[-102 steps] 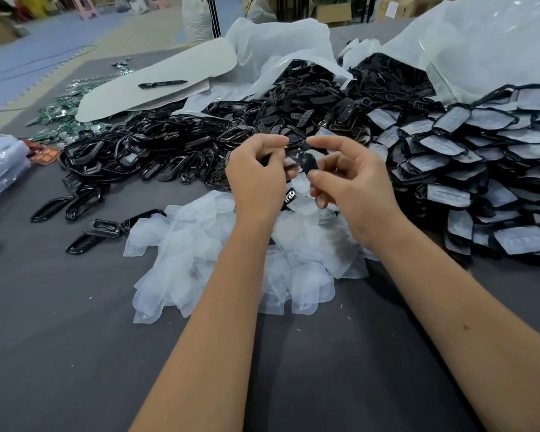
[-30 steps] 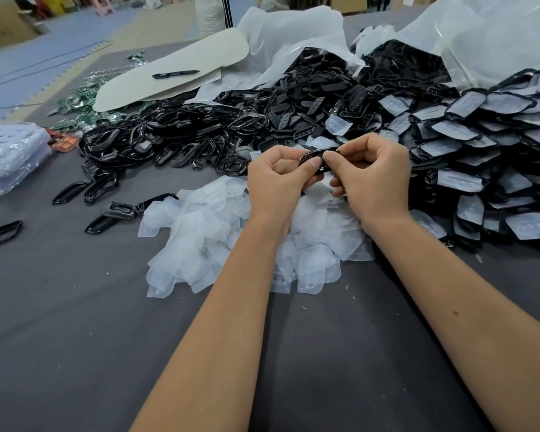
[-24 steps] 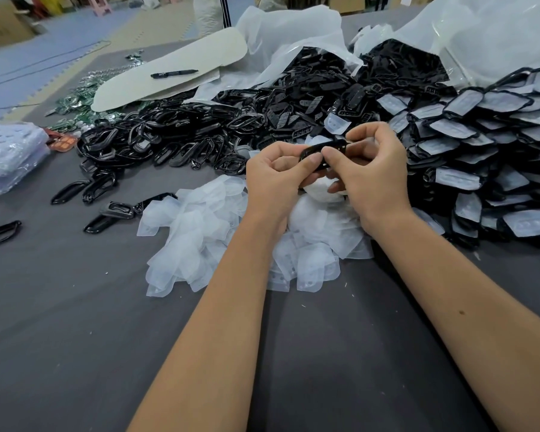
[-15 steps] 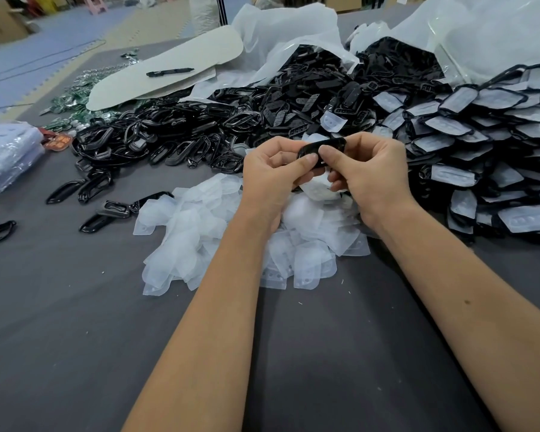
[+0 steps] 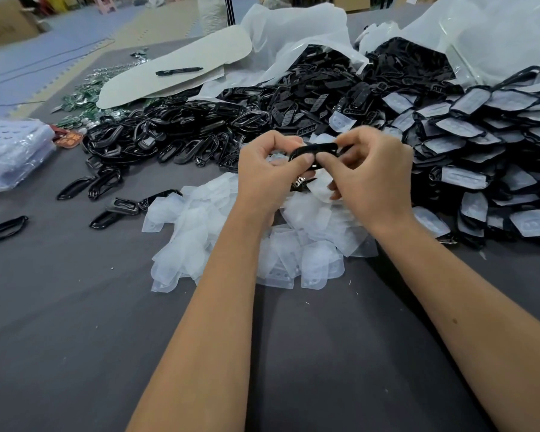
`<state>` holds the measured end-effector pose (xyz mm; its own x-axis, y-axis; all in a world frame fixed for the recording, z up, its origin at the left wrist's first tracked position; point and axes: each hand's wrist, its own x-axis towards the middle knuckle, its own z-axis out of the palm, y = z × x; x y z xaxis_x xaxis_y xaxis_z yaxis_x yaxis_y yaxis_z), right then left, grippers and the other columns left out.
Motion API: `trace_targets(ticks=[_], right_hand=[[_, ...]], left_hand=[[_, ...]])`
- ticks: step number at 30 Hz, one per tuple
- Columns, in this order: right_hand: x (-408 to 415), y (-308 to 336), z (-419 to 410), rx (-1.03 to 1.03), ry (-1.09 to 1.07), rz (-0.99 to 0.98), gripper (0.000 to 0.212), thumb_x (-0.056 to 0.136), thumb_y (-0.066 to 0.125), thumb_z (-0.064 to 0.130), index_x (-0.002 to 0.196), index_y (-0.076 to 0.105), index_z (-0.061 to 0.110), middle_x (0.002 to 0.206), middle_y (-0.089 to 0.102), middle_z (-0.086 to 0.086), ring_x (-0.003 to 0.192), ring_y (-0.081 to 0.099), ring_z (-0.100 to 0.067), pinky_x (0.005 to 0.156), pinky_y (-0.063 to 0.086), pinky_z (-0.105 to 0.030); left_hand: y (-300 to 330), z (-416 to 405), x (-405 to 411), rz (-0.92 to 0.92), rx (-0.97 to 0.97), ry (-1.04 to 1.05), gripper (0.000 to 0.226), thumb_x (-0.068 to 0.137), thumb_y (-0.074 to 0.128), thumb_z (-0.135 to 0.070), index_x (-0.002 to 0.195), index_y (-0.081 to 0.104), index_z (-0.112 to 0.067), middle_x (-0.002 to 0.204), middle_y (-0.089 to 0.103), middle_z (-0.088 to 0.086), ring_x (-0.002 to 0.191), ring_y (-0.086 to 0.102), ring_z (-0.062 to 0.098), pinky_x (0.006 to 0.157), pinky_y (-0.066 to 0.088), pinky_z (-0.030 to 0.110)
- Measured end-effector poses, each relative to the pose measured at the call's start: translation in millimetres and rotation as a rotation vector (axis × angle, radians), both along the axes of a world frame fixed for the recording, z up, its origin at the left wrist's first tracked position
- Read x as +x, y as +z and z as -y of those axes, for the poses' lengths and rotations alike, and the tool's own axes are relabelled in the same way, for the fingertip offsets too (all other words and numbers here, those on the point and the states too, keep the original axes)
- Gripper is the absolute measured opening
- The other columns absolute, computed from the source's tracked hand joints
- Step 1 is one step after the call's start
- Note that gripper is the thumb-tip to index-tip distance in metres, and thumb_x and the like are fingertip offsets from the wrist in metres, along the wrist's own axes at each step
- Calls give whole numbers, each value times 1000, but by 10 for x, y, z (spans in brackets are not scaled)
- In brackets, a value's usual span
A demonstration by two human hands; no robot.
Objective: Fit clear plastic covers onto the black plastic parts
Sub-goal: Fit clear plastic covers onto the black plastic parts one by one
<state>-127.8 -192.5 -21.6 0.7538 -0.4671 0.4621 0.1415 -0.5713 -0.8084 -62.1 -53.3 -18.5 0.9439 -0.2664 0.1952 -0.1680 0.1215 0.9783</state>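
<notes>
Over the grey tabletop (image 5: 75, 322), above a heap of clear covers (image 5: 206, 232), the left hand (image 5: 270, 169) and right hand (image 5: 371, 176) both pinch one black part (image 5: 314, 150) between thumb and fingertips. A cover seems half-hidden beneath (hard to tell). Uneven pressure could skew its seating. Beyond lie bare parts (image 5: 184, 135) and finished pieces (image 5: 487, 145).

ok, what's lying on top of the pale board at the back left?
A black pen lies on the pale board. The board's right end runs under a white plastic bag, so anything there is hidden.
</notes>
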Motion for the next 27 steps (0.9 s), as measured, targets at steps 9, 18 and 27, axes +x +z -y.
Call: trace_targets(ticks=[9, 18, 27], right_hand=[[-158, 155, -204, -465, 820, -406, 35, 67, 97, 40, 91, 78, 23, 87, 68, 10, 91, 56, -7, 85, 42, -20], [-109, 71, -112, 5, 692, -270, 13, 90, 82, 17, 83, 76, 7, 69, 67, 3, 61, 56, -3, 58, 46, -17], [-27, 22, 40, 352, 372, 51, 21, 103, 66, 24, 85, 76, 27, 56, 53, 15, 45, 40, -1, 45, 32, -13]], left_hand=[[-102, -74, 156, 10, -14, 233, 27, 85, 67, 12, 78, 52, -9, 93, 75, 12, 60, 71, 18, 56, 58, 30], [-100, -32, 167, -60, 6, 242, 23, 85, 74, 6, 78, 58, -8, 69, 67, 9, 55, 70, 15, 51, 52, 23], [-51, -27, 133, -104, -54, 224, 24, 88, 71, 7, 79, 59, -10, 62, 66, -4, 59, 71, 13, 52, 52, 22]])
